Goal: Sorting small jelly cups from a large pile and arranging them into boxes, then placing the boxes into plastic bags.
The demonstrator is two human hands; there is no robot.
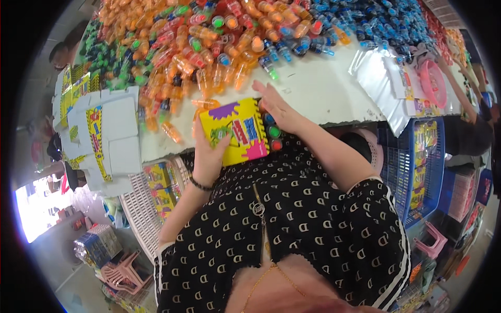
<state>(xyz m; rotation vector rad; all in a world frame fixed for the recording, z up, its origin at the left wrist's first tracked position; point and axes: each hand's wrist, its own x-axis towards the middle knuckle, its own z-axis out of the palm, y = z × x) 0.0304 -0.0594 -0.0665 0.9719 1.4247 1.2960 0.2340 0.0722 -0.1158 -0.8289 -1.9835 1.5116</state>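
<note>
My left hand point(210, 151) grips a yellow cardboard box point(237, 117) printed with purple and pink splashes, thumb across its front. At the box's right edge sits a short row of small bottles with blue, green and red caps point(274, 132), partly hidden by the box and my right hand. Beside that edge, my right hand point(279, 108) has its fingers stretched out, close to the top of the row; whether it touches the bottles I cannot tell. Beyond both hands, loose orange bottles point(202, 81) lie heaped on the white table point(313, 96).
Flattened cartons point(119, 128) are stacked at the left table edge. Blue bottles point(360, 23) form a heap at the far right. A silvery plastic sheet point(368, 78) and a pink basket point(432, 83) lie right. Crates with yellow boxes, one blue point(402, 172), stand below the table.
</note>
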